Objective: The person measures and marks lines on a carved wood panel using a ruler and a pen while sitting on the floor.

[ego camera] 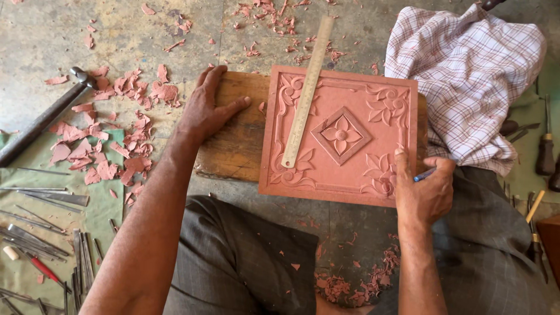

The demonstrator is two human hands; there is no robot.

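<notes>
A square red stone tile (344,137), carved with a central flower and leafy corners, rests on a wooden board (233,140) on the floor. A long metal ruler (306,93) lies slanted across the tile's left half. My left hand (207,108) lies flat with spread fingers on the board's left end. My right hand (423,189) rests on the tile's lower right corner, closed around a blue pen (424,174), thumb pressed on the carving.
Red stone chips (111,134) litter the floor at left and top. A hammer (46,116) and several thin chisels (46,233) lie on a green cloth at left. A checked cloth (466,76) sits at right, with more tools (545,151) beyond. My knees are below.
</notes>
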